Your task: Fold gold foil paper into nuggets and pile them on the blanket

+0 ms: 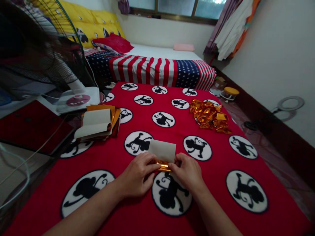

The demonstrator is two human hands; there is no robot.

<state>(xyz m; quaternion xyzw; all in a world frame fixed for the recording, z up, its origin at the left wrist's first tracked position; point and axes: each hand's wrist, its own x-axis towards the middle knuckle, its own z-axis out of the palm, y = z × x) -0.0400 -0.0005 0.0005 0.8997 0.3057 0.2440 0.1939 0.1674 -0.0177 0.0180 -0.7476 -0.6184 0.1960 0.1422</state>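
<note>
Left hand, right hand, paper between

"Item one?"
"Left hand, bare. Back uppermost, fingers bent, tips directed inward, toward the right hand."
"Attached part?"
"Left forearm, bare, entering at lower left, running diagonally up and inward to the wrist."
"Item two?"
"Right hand, bare. Fingers curled, thumb pointing inward."
"Attached part?"
"Right forearm, bare, entering at lower right, slanting up and inward."
"Arrangement?"
"A pair, roughly level. Fingertips near one another, a small gap between; wrists wider apart."
</note>
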